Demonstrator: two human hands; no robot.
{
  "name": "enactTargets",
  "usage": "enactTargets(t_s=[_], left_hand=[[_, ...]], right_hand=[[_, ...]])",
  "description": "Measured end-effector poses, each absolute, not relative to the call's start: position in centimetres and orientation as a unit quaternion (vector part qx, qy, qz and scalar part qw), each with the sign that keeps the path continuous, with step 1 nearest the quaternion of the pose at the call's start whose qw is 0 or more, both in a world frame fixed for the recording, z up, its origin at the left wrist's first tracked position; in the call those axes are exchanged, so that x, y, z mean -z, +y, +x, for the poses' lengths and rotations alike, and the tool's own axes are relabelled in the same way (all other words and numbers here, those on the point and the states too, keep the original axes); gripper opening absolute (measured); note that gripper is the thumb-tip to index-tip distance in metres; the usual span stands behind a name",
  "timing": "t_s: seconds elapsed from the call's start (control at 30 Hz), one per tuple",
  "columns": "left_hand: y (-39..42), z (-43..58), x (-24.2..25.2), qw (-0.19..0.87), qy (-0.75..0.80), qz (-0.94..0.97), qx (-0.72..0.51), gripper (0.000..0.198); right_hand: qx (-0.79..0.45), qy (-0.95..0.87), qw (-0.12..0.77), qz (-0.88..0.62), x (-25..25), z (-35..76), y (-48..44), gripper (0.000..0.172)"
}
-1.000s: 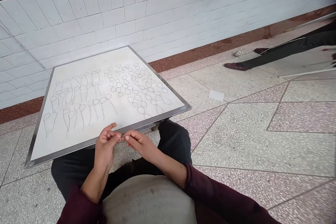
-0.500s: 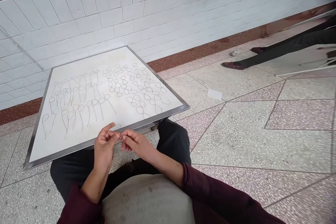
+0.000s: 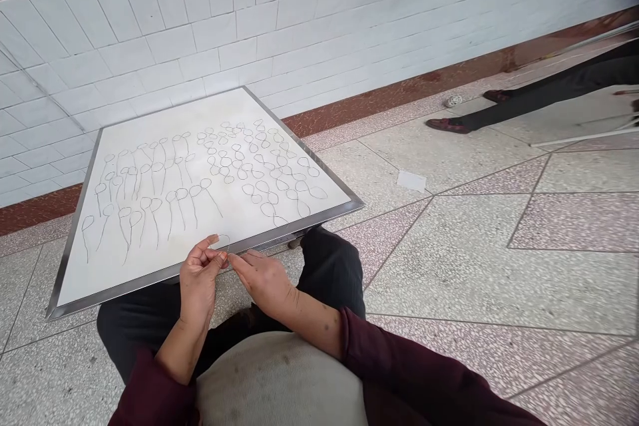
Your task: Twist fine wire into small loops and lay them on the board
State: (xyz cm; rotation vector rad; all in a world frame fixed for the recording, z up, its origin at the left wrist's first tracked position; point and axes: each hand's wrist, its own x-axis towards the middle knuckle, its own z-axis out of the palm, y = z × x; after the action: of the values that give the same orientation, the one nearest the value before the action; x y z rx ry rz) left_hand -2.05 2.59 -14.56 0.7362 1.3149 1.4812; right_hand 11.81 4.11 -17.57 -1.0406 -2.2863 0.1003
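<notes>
A thin dark wire (image 3: pixel 228 241) bent into a loop stands up from the pinched thumb and finger of my left hand (image 3: pixel 197 276). My right hand (image 3: pixel 267 279) meets it there, fingers pressed together and tips at the wire's lower part. Both hands are over the near edge of a white board (image 3: pixel 164 106) with a metal rim. On the board's left lie rows of single wire loops with long tails (image 3: pixel 172 213). To the right are many wire pieces shaped as double loops (image 3: pixel 259 193). What sits between the fingertips is mostly hidden.
The board rests above my knees (image 3: pixel 332 266), its far side near a white tiled wall (image 3: pixel 309 33). A white paper piece (image 3: pixel 412 180) lies on the speckled floor. Another person's legs (image 3: pixel 539 96) extend in from the right, near a small round object (image 3: pixel 453 101).
My right hand has turned so its back shows more, and its fingers have straightened against the wire. My left hand keeps its pinch. The whole view has shifted slightly.
</notes>
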Motion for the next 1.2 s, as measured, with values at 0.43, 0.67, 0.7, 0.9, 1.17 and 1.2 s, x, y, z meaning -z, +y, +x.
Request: enactTargets(t_s=[0.43, 0.67, 0.7, 0.9, 1.17, 1.2], left_hand=[[2.3, -1.5, 14.5, 0.482, 0.54, 0.302, -0.621, 0.048], [2.2, -1.4, 14.1, 0.5, 0.537, 0.316, -0.601, 0.051], [2.2, -1.4, 14.1, 0.502, 0.534, 0.32, -0.6, 0.051], [2.1, -1.4, 14.5, 0.482, 0.535, 0.338, -0.606, 0.04], [2.2, -3.3, 13.5, 0.422, 0.526, 0.323, -0.664, 0.038], [2.2, -3.6, 13.4, 0.417, 0.526, 0.322, -0.668, 0.038]], right_hand=[[-0.2, -0.821, 0.329, -0.422, 17.3, 12.2, 4.2, 0.021], [-0.29, -0.794, 0.327, -0.422, 17.3, 12.1, 4.1, 0.017], [-0.306, -0.788, 0.328, -0.422, 17.2, 12.1, 4.0, 0.017], [-0.365, -0.759, 0.329, -0.427, 16.7, 12.0, 3.9, 0.015], [-0.366, -0.774, 0.315, -0.409, 17.3, 12.6, 3.1, 0.016], [-0.367, -0.776, 0.311, -0.408, 17.4, 12.7, 2.9, 0.017]])
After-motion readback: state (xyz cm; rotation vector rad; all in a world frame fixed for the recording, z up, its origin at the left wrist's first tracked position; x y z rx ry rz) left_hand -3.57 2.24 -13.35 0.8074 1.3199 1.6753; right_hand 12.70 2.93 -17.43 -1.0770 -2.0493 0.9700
